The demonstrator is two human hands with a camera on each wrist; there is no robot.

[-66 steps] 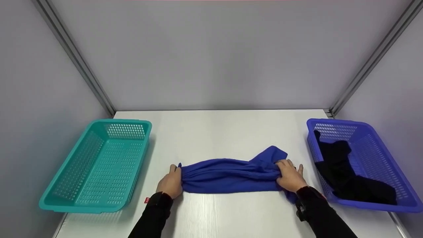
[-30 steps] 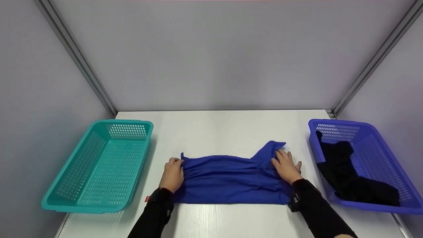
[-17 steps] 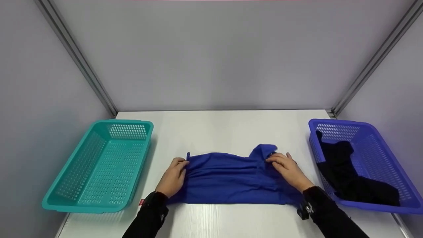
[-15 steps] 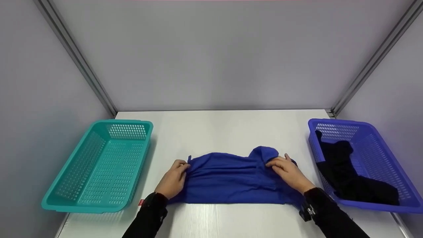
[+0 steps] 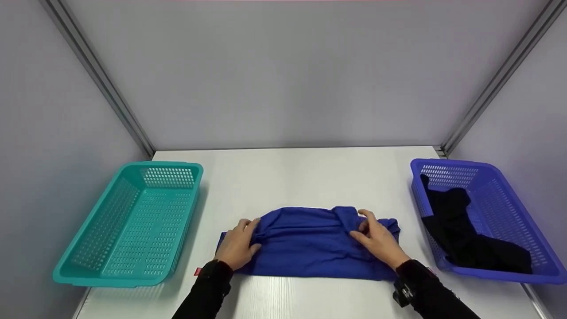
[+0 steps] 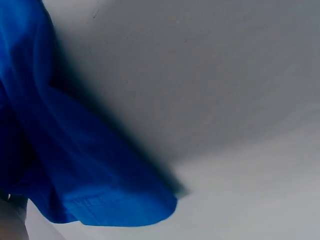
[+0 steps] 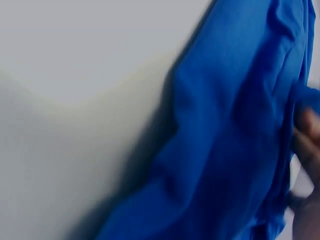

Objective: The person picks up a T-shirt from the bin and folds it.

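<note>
The head view is showing the blue cloth (image 5: pixel 305 250) lying creased, well short of the bench's (image 5: pixel 283 181) far edge, probably light, soft and best pinched at its ends, where left hand (image 5: pixel 236 246) and right hand (image 5: pixel 379 242) are resting loosely spread, apparently gripping nothing.

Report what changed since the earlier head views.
The blue cloth has spread toward the near side, its raised far corner lowered. The left grip has opened, letting go of the edge; the right grip shifted left. The teal basket, purple basket and black cloth stayed put.
</note>
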